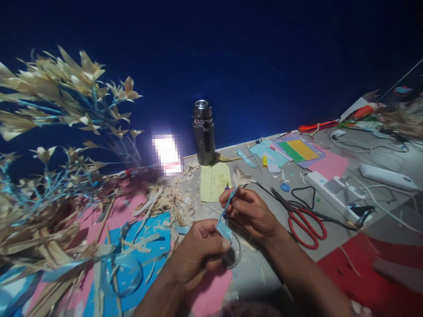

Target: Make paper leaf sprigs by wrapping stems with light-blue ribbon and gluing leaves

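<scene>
Deep blue darkness is seen beyond a grey tabletop (pixel 253 280) in the head view. Papery, pointed petals are borne by the dried flowers (pixel 85 84) on the left, on thin blue stalks. Curled, fibrous husk scraps (pixel 180 197) are strewn near a flat blue sheet (pixel 160 226). A glossy cylindrical flask (pixel 204 138) is stood upright at the far edge, just behind a stained yellow paper (pixel 210 184). Red-looped scissors (pixel 307 226) are laid open on the right, beside a white power strip (pixel 334 197).

Low in the middle, between the hands, a light-blue strip (pixel 224 231) is held, thin and ribbon-like, broadened at its lower end and narrowed upward into a slender, slanted blue length. Its lower end is pinched by the left hand (pixel 201 252); its upper part is gripped in the curled fingers of the right hand (pixel 254 212). A pale ring (pixel 239 255) is partly hidden below.
</scene>
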